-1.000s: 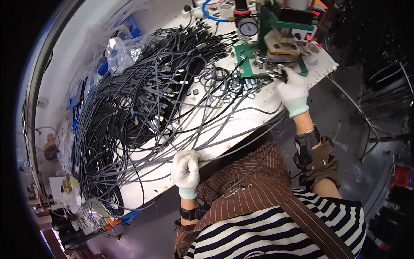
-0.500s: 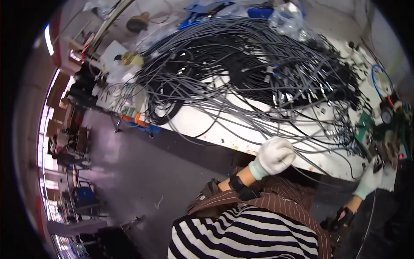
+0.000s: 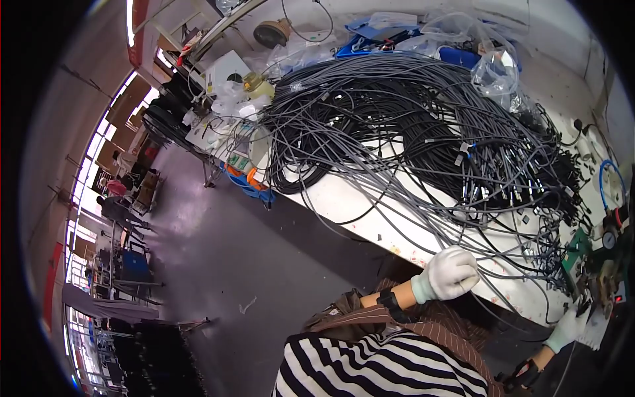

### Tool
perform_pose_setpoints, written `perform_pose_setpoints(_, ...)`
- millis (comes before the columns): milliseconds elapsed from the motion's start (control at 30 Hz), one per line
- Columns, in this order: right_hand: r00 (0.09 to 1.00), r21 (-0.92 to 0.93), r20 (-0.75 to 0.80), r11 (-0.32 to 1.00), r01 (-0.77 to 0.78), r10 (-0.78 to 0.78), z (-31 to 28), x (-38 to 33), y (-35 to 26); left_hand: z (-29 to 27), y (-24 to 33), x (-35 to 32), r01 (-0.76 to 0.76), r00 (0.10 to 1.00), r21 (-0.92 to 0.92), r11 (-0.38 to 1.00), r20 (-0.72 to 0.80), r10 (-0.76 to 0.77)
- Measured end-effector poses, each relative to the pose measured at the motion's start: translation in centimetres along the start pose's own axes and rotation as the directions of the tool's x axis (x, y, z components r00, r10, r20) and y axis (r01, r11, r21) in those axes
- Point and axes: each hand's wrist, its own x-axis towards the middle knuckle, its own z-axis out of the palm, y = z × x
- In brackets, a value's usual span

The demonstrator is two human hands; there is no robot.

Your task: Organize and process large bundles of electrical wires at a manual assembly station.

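Head view looks down on a long white workbench (image 3: 344,205) running from upper left to lower right, with dark floor (image 3: 218,264) beside it. Most of the bench is buried under a great heap of grey and black cables (image 3: 410,132), looped and tangled, with small white tags along many strands. Behind the heap, at the far edge, lie clear plastic bags (image 3: 493,63) and blue packets (image 3: 370,30). At the bench's left end sits a clutter of small boxes and bottles (image 3: 231,99). Far right, a green fixture with a round gauge (image 3: 605,241) stands at the bench's end, under a loop of blue hose (image 3: 605,175).

Nearer the lower edge, the person's striped top and brown striped apron (image 3: 397,357) fill the foreground. Left hand (image 3: 450,272), in a white glove, rests on the near edge of the bench with fingers curled over a few grey cable strands that trail out of the heap. Right hand (image 3: 569,325), also gloved, reaches to the fixture at the lower right; its fingers are bunched at the fixture's base, but whether they grip anything is too small to tell.
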Motion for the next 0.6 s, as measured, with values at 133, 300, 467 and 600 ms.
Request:
perform_pose_setpoints(133, 0.997, 0.048, 0.008, 0.996, 0.07, -0.071, 0.1, 0.2, 0.7, -0.2, 0.1, 0.1, -0.009, 1.0, 0.0, 1.0, 0.009, 0.009)
perform_pose_setpoints(300, 0.999, -0.025, 0.01, 0.999, 0.042, -0.042, 0.0, -0.1, -0.5, -0.2, -0.1, 0.0, -0.006, 0.998, 0.013, 1.0, 0.057, 0.005)
perform_pose_setpoints(467, 0.999, -0.003, -0.014, 0.999, 0.036, -0.036, 0.1, -0.1, 0.5, 0.0, 0.1, 0.2, -0.021, 1.0, -0.019, 1.0, 0.008, 0.021)
perform_pose_setpoints(600, 1.0, -0.021, -0.007, 0.999, 0.026, -0.026, 0.1, -0.3, -0.1, 0.0, 0.1, 0.1, -0.018, 1.0, -0.014, 1.0, 0.009, 0.019)
